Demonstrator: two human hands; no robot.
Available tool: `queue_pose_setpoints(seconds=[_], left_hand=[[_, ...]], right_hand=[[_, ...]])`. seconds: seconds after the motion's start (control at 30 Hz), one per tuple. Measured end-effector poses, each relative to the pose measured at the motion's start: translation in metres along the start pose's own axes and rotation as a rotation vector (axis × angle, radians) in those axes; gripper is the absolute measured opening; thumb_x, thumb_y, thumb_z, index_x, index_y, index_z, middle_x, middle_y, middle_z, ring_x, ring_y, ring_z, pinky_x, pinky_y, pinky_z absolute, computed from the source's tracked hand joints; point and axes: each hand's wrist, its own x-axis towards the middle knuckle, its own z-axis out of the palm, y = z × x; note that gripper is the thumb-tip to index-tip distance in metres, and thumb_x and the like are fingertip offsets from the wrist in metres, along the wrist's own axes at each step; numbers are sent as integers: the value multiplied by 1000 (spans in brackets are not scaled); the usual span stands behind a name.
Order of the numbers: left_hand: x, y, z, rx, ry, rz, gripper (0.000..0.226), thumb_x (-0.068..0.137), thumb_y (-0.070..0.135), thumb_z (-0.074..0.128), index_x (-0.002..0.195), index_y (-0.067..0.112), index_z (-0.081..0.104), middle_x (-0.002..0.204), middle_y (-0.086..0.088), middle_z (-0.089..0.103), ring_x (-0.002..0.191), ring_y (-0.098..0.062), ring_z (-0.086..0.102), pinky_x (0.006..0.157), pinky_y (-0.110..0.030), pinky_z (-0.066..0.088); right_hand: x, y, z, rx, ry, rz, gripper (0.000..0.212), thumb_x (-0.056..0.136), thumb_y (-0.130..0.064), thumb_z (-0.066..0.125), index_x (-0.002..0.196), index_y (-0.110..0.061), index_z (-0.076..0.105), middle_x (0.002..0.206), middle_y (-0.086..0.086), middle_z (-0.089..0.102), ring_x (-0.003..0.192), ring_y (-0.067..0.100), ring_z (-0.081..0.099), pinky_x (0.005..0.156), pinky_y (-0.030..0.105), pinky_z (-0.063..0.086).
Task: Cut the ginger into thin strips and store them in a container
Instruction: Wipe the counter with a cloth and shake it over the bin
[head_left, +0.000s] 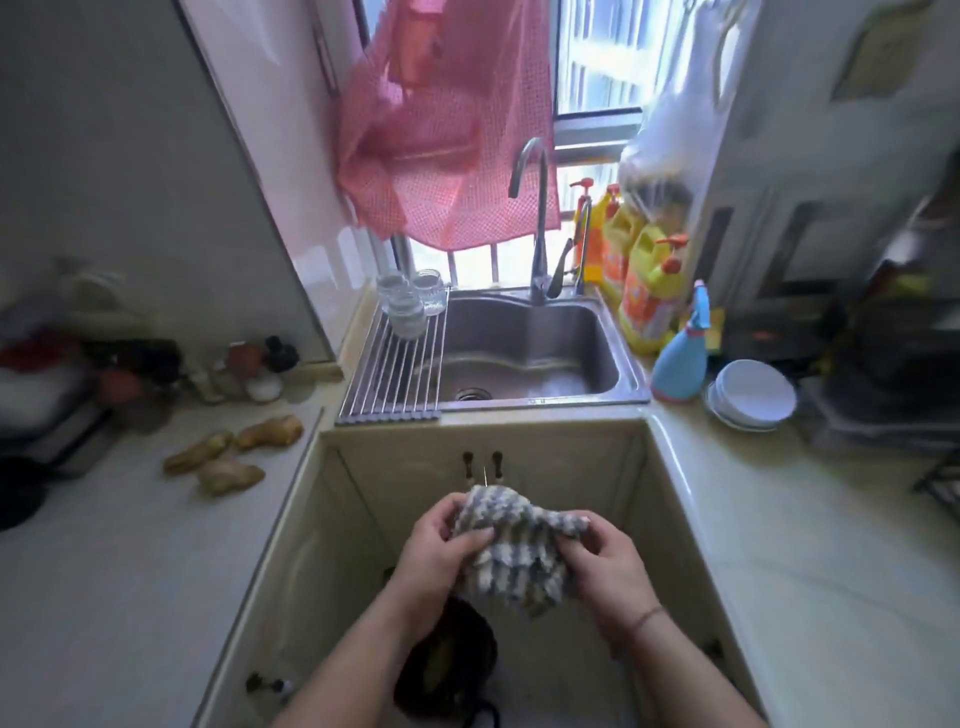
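I am only preparing: my left hand (439, 540) and right hand (605, 564) both grip the striped cloth (511, 553). The ginger (234, 454) lies uncut, left of the sink (524, 348); next I need a knife.

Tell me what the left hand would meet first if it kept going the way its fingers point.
The left hand points right, into the striped cloth it already grips; beyond that, probably the right hand gripping the other side.

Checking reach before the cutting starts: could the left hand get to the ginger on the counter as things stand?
Probably yes, but not at once. The ginger lies in the open on the counter to the left, with nothing in front of it. The left hand and right hand both grip a striped cloth, which must be let go first.
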Motion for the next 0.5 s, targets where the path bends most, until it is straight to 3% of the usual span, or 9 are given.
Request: queue_pose_setpoints(seconds=[0.1,0.17,0.27,0.33,0.4,0.5], left_hand=[[13,17,4,-324,-118,-93,61,61,14,85,116,-4,65,112,-26,68,96,-32,70,83,-40,60],[24,21,6,-599,-177,-218,73,53,10,93,120,-6,68,120,-31,67,102,-40,70,84,-48,60],[58,20,13,-951,-56,-234,85,31,13,102,107,-10,73,110,-33,69,92,-44,73,72,-55,61],[96,21,22,-1071,99,-226,80,41,24,98,109,-8,71,107,-33,70,89,-46,72,72,-57,60],[139,25,32,-1117,230,-281,62,64,40,77,109,-1,68,97,-29,71,88,-41,69,79,-47,56],[198,30,35,-1042,133,-449,43,78,42,61,91,3,72,84,-22,71,78,-35,68,77,-40,51]], right_hand=[[20,-24,2,48,22,-22,27,94,13,62,94,-12,71,83,-1,77,83,13,69,77,26,57],[41,-41,7,95,2,2,33,90,20,61,93,-12,69,84,2,76,81,16,68,74,30,58],[80,-62,20,198,-23,80,32,88,23,59,91,-7,67,85,9,74,80,23,68,65,30,58],[115,-70,31,172,12,96,32,88,23,59,88,-7,70,83,9,75,78,23,68,61,27,58],[152,-74,41,15,53,22,40,84,22,60,83,-15,74,80,3,76,78,20,70,66,23,57],[196,-83,49,-440,-14,-189,47,75,18,59,75,-25,77,88,-11,71,87,0,65,83,6,47]])
